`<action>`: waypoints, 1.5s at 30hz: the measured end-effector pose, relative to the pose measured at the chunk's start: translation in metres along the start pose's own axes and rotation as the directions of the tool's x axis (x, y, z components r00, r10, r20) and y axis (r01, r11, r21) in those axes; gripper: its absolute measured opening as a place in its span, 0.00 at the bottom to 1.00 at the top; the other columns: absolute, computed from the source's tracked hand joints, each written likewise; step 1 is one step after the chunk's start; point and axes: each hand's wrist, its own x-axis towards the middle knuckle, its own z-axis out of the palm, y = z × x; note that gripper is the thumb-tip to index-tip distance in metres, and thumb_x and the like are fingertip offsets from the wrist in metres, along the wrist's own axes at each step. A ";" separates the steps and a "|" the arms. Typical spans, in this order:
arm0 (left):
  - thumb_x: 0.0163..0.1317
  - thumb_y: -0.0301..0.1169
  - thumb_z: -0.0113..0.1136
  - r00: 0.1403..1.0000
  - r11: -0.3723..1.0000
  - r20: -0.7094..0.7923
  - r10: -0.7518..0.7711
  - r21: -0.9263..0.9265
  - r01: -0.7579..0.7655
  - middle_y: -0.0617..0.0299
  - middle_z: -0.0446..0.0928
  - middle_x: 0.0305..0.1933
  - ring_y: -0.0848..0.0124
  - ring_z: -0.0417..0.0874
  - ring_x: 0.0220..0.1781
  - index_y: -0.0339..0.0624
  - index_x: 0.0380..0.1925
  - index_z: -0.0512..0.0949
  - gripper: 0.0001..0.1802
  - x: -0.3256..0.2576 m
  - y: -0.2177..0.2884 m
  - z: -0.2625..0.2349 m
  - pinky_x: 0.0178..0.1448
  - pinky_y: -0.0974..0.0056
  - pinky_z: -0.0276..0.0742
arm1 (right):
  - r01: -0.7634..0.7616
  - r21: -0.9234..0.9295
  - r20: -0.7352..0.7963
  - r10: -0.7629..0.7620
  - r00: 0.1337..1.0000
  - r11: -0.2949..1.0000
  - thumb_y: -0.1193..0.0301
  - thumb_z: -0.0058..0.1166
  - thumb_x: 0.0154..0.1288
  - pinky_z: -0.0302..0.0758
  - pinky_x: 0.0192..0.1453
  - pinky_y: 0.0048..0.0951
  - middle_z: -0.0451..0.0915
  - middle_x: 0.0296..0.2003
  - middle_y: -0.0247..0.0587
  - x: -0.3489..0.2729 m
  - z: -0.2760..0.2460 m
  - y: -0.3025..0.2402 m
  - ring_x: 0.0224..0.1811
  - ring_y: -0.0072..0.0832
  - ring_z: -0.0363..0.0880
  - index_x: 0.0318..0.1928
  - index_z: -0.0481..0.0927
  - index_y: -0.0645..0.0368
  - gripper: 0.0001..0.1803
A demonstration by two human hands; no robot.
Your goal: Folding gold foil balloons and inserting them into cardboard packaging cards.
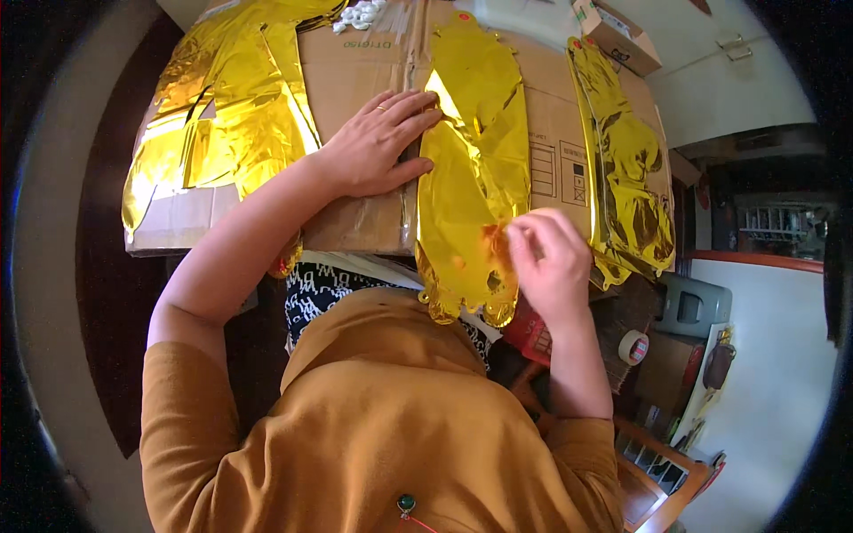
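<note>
A long, flat gold foil piece [475,133], looking like an uninflated foil balloon, lies lengthwise on cardboard in front of me. Its near end has rounded tabs and hangs over the cardboard's edge. My left hand [386,142] lies flat with fingers spread, its fingertips on the foil's left edge. Over the foil's lower right edge, my right hand [551,258] has thumb and fingers pinched together. An orange patch [498,244] shows beside those fingertips; whether it is a reflection or an object I cannot tell. What the pinch holds is hidden.
More gold foil pieces [240,107] lie at the left, and a stack of gold foil [626,160] lies at the right. White bits [360,15] and a small cardboard box [617,35] are at the back. Below right are a tape roll [633,347] and a grey stool [697,304].
</note>
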 end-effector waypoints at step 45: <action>0.64 0.62 0.56 0.995 0.993 0.058 -0.078 0.096 0.073 0.48 0.65 0.73 0.52 0.59 0.79 0.42 0.69 0.66 0.43 0.008 0.014 -0.005 0.81 0.40 0.47 | 0.168 -0.329 0.342 -0.049 0.938 0.929 0.53 0.43 0.77 0.41 0.83 0.50 0.59 0.76 0.45 0.087 0.024 0.081 0.80 0.43 0.51 0.74 0.61 0.59 0.34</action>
